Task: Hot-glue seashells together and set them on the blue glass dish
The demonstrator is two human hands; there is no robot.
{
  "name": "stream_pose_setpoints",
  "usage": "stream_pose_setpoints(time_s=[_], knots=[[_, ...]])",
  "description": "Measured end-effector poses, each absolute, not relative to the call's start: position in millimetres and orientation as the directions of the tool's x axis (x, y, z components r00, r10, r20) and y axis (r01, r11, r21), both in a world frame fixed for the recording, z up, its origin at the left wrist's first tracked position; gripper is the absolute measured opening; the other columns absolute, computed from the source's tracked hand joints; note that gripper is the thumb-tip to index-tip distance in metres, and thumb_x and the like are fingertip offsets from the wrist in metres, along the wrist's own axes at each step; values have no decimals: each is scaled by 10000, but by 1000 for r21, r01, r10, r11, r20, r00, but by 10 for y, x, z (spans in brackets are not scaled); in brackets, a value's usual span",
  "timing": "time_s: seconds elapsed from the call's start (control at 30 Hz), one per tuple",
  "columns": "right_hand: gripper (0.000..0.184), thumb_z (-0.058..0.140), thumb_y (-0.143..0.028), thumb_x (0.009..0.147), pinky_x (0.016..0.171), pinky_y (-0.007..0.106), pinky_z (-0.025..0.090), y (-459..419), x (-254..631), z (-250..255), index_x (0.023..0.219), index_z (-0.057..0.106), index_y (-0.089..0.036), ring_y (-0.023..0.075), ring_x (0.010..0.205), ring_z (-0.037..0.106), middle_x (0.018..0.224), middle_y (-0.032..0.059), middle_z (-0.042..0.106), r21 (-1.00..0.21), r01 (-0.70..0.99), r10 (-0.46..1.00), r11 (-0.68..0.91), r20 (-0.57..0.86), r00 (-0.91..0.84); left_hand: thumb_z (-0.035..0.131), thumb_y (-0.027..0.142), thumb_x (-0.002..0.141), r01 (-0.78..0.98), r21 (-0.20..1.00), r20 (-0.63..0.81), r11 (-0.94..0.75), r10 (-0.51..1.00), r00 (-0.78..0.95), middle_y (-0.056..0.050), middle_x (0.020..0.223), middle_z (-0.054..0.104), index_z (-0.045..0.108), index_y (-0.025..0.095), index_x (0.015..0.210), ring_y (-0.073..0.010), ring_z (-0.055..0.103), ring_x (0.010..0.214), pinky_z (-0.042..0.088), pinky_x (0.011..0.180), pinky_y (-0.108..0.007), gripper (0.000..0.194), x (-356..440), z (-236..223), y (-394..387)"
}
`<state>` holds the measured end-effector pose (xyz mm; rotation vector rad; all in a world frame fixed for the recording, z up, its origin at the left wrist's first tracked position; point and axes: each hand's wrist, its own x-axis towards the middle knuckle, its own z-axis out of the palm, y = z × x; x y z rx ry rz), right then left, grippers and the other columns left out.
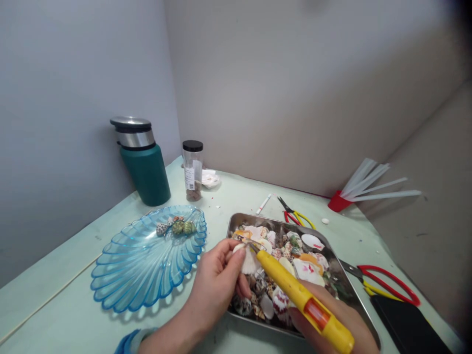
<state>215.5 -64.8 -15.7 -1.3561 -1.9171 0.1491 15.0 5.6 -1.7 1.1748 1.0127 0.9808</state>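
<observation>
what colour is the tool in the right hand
The tool is yellow with an orange-red window, best seen in the head view.

Shells (268, 302) lie in the tray (342, 275).

The left forearm (177, 334) enters from the bottom edge and reaches forward, angled to the right, with its wrist (197, 310) roughly in line with the back of the left hand (217, 273). The left thumb (236, 264) extends toward the index finger (227, 244) in a pinch, while other fingers bend beneath, partly hidden behind the thumb. The right hand (342, 309) comes in from the lower right, closed in a grip, lower than the left fingertips and well apart from the left wrist. Its middle is covered, and its fingertips cannot be made out clearly.
</observation>
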Motion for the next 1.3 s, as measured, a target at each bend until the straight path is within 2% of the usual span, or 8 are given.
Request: stream_pose_setpoints(time_s=[0.17,0.53,0.77,0.9,1.03,1.13,1.23,1.3], knots=[[289,571,-392,840,663,242,591,-639,2140,-144,1025,701,-213,224,784,719,917,68,742,-517,752,849,410,517,-108,499,430,850,-86,988,-105,130,963,249,29,374,555,548,155,898,-96,486,349,342,419,-166,284,142,-38,61],[280,557,-403,844,642,250,588,-656,2121,-140,1012,698,-230,223,749,718,901,58,741,-469,762,808,448,577,-120,510,441,848,-38,995,-80,94,959,271,25,388,562,561,164,857,-94,492,359,331,425,-169,282,144,-27,49],[284,552,-351,849,635,222,568,-645,2226,-139,1077,637,-204,199,771,706,952,69,726,-495,771,847,401,521,-106,527,452,837,-147,982,-90,122,974,207,25,393,566,523,164,871,-91,478,360,338,411,-158,290,126,-90,92],[337,537,-359,859,602,221,559,-670,2465,-94,1148,587,-193,189,764,705,1001,79,718,-352,905,884,240,463,-54,533,457,834,-172,978,-81,118,975,206,31,394,563,509,169,876,-88,473,366,329,411,-150,292,128,-94,81],[340,488,-344,881,605,260,551,-716,2627,-108,1184,559,-206,196,780,705,1039,76,707,-98,987,873,128,484,-65,527,439,843,-202,974,-63,107,974,216,51,399,547,496,177,871,-83,467,367,323,418,-147,265,135,-73,55],[342,506,-418,866,626,302,547,-727,2691,-112,1118,609,-210,225,808,690,984,83,704,56,995,877,81,470,-97,529,424,846,-208,974,-34,85,971,238,57,394,536,493,180,850,-81,468,365,326,429,-150,247,134,-51,42],[307,540,-465,842,660,318,538,-706,2682,21,994,668,-231,222,774,666,874,71,688,91,988,906,126,395,-152,524,409,852,-206,976,-17,72,966,259,64,389,522,499,178,852,-77,462,359,321,431,-152,233,130,-20,23],[314,515,-461,861,678,322,534,-673,2595,187,1011,665,-229,225,813,656,912,81,675,22,987,895,158,420,-152,519,407,857,-212,975,-5,67,959,283,68,393,513,498,177,844,-76,468,360,319,429,-152,231,128,2,2]])
